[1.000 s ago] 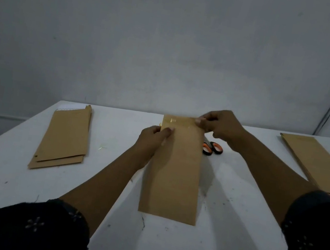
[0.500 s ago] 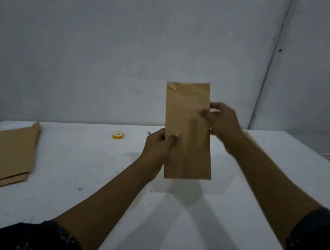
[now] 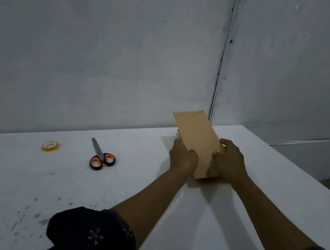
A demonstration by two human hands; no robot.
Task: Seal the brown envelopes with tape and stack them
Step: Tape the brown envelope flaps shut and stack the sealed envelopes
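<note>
Lowered, envelope [image 3: 198, 139] nears table's [image 3: 244, 138] far-right corner.

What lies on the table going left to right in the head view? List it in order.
Tape roll → scissors → left hand → brown envelope, gripped at its near end by both hands → right hand.

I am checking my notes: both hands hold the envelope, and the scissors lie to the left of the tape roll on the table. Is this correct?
Not quite. In the head view the scissors lie to the right of the tape roll, not the left. The rest stands: both the left hand and the right hand hold the envelope, above the table.
</note>
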